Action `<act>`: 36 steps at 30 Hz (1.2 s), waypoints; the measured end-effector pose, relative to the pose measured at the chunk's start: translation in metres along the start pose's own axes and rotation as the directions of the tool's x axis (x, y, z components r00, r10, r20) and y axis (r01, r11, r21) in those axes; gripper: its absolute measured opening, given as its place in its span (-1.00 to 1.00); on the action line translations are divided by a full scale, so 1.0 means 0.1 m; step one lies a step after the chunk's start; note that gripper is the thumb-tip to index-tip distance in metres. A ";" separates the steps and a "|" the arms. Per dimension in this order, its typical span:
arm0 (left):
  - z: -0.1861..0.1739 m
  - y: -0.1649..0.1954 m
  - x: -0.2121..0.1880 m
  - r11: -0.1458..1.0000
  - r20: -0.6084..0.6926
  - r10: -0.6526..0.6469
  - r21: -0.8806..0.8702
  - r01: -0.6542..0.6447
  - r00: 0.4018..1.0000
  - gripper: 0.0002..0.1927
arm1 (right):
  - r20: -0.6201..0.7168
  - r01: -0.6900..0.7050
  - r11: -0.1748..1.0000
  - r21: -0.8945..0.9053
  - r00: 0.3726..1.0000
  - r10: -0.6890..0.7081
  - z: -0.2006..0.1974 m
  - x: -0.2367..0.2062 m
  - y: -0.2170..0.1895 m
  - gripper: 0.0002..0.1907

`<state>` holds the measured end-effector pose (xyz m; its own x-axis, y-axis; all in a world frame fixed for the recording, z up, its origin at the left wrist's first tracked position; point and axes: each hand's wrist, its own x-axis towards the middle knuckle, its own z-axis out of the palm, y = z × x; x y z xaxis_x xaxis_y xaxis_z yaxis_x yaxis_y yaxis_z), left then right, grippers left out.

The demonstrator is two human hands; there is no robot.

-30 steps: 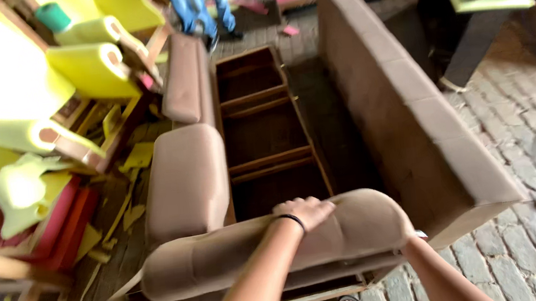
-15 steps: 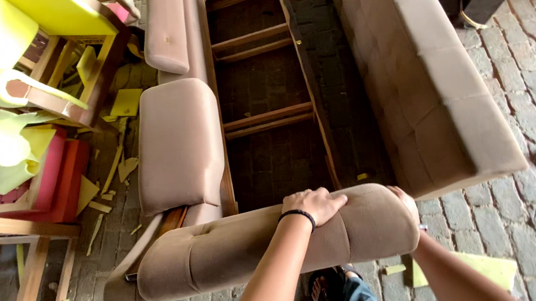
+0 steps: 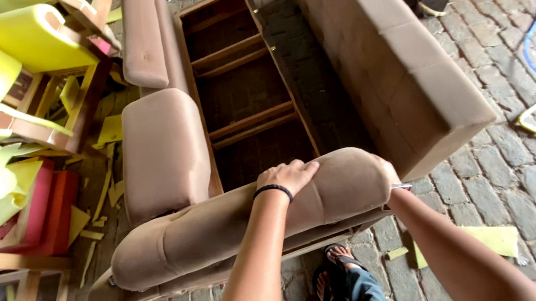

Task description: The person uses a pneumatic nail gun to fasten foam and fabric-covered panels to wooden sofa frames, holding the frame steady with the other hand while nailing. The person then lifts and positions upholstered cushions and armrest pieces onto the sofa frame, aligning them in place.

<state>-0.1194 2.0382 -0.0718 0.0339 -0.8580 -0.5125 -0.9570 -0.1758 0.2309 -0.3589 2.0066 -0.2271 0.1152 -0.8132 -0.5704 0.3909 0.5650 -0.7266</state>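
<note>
Your left hand lies flat, fingers spread, on the brown padded armrest capping the sofa frame. Your right hand wraps its far end. The unfastened armrest could slide off.

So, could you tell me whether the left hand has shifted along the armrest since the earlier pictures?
No: the left hand rests on the same top spot of the brown armrest.

A single head-worn view looks steeply down from just above the padded sofa armrest. It faces forward along the open wooden frame beyond that armrest
</note>
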 end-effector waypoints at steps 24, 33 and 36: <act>-0.12 -0.58 -1.41 0.981 -0.774 0.190 0.118 -0.156 0.604 -0.38 | 0.384 0.646 0.102 -0.757 0.565 -0.730 0.84 -1.81 -0.47 -0.39; -0.72 -0.71 -0.43 0.980 -0.800 0.072 -0.055 -0.193 0.596 -0.77 | 0.283 0.286 -0.096 -0.953 0.736 -0.615 1.91 -0.98 -1.40 -0.79; -0.88 -0.68 -0.47 0.979 -0.827 0.072 -0.049 -0.199 0.558 -0.83 | 0.420 0.448 -0.132 -0.884 0.640 -0.644 1.96 -1.03 -1.46 -0.78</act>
<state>-0.0307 2.0481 0.0091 0.1881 -0.8906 0.4141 -0.9291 -0.0247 0.3689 -0.2484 1.9803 0.0126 0.2054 -0.9425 0.2638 -0.8075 -0.3155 -0.4984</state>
